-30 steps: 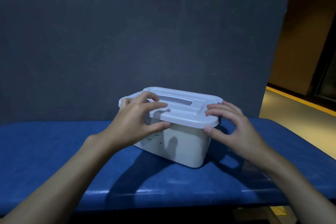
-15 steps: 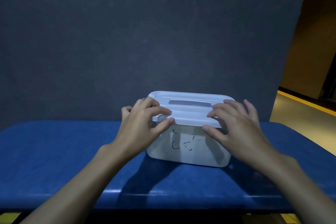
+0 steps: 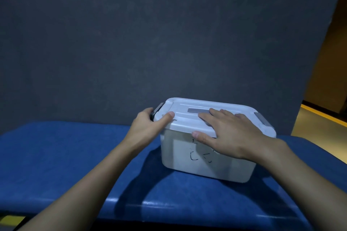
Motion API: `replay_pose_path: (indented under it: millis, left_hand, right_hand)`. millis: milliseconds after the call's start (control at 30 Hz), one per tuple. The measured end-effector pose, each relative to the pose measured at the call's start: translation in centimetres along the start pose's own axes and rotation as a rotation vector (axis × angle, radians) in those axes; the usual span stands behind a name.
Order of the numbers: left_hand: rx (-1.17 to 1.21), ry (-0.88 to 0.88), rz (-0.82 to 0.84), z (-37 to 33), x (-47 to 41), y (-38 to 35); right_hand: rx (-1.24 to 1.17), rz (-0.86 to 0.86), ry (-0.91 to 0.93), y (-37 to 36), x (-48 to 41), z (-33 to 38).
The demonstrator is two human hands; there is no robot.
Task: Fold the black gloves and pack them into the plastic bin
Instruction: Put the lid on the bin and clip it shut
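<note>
Squarely on blue counter (image 3: 65, 155), white plastic bin (image 3: 206, 165) sits with lid (image 3: 187, 112) on. Left hand (image 3: 148, 127) at bin's 9 o'clock end, fingers (image 3: 145, 114) curled round grey left latch (image 3: 159, 109), thumb on lid. Right hand (image 3: 232, 137) flat on lid top, fingers straight, thumb on 6 o'clock rim.

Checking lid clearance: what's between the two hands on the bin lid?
Head view: only bare white lid between the left hand, gripping the grey latch, and the flat right hand; the left end of the grey handle strip shows there.
</note>
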State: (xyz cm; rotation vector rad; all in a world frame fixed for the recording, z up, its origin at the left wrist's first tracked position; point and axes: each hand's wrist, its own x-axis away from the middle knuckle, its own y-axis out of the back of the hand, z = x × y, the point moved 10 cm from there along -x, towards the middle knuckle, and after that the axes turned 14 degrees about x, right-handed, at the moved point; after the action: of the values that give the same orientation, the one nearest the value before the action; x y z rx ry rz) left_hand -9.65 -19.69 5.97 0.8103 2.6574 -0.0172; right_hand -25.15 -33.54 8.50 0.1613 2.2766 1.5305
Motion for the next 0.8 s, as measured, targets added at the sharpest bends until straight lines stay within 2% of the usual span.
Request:
replay_pose_path:
  millis: [100, 367, 667, 800]
  left_hand:
    - [0.004, -0.066, -0.015, -0.6, 0.1, -0.3]
    - [0.009, -0.070, 0.029, -1.0, 0.7, -0.9]
    - [-0.093, -0.086, 0.064, -1.7, 0.8, -1.1]
    - [-0.234, -0.211, 0.029, -3.1, 0.9, -1.6]
  right_hand:
    - [-0.003, 0.011, -0.010, -0.4, 0.0, -0.1]
    - [-0.015, -0.003, -0.020, -0.4, 0.1, -0.3]
    - [-0.012, 0.014, -0.022, -0.4, 0.3, -0.2]
    - [-0.023, 0.003, -0.017, -0.3, 0.2, -0.2]
